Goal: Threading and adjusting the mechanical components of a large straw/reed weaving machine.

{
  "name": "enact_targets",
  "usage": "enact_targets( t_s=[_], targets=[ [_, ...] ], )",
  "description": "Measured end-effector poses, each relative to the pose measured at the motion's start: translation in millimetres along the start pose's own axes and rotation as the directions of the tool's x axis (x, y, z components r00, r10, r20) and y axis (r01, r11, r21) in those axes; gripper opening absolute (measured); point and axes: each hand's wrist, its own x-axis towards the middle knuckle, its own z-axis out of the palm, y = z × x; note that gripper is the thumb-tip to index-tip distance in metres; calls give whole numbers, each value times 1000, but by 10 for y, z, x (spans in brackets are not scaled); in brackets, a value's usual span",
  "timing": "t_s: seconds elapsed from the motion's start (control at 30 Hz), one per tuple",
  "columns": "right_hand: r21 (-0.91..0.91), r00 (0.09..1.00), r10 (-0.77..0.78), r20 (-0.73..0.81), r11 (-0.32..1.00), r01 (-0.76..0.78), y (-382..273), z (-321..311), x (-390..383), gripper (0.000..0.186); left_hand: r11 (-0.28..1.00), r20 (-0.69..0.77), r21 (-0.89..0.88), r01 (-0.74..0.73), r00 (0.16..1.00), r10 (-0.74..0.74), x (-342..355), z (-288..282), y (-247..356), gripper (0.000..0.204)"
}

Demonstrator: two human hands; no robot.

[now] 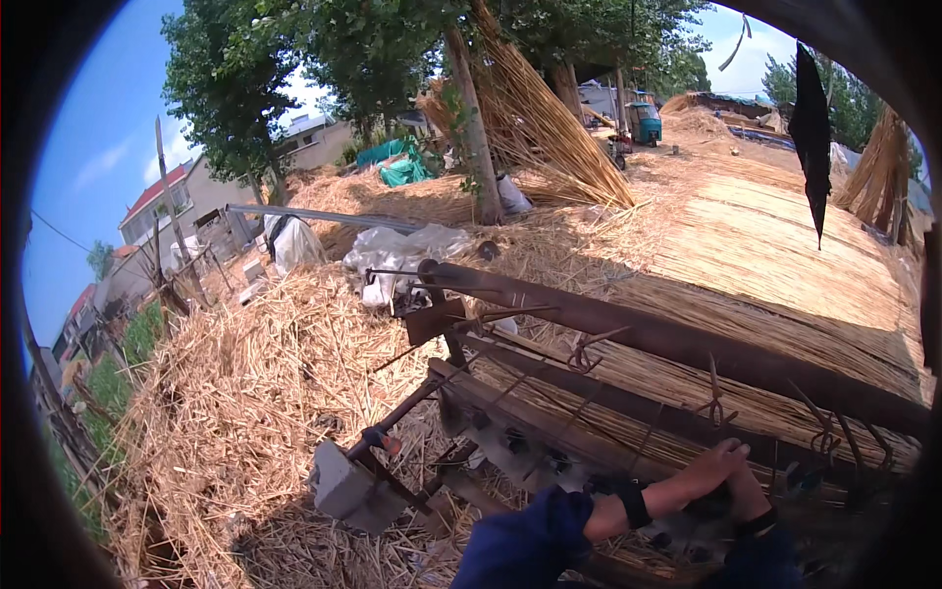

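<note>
My left hand [714,465] reaches out of a blue sleeve with a black wristband and lies with bent fingers on the reeds at the near edge of a rusty metal weaving frame [687,346]. My right hand [750,499], also with a dark wristband, sits just under and behind the left, partly hidden. Both hands meet at the same spot on the frame's front rail, among wire hooks [714,404]. A long mat of straight reeds [765,245] stretches away from the frame. What the fingers hold is not visible.
A loose straw pile [245,393] fills the left side. A grey concrete block [343,486] hangs at the frame's left end. Beyond are plastic bags [402,245], a tree trunk [476,137] with reed bundles [549,118] leaning on it, a green cart [645,121] and a black cloth [811,128].
</note>
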Motion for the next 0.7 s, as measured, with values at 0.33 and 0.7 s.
enact_targets(
  t_s=[0.33,0.7],
  targets=[
    [743,953,292,-80,655,-138,-1211,1351,-363,24,869,246,483,-104,969,-21,-382,-962,-82,51],
    [375,920,376,-115,874,-310,-1894,1816,-1110,17,522,753,237,-819,495,434,-695,-641,-304,18]
  ],
)
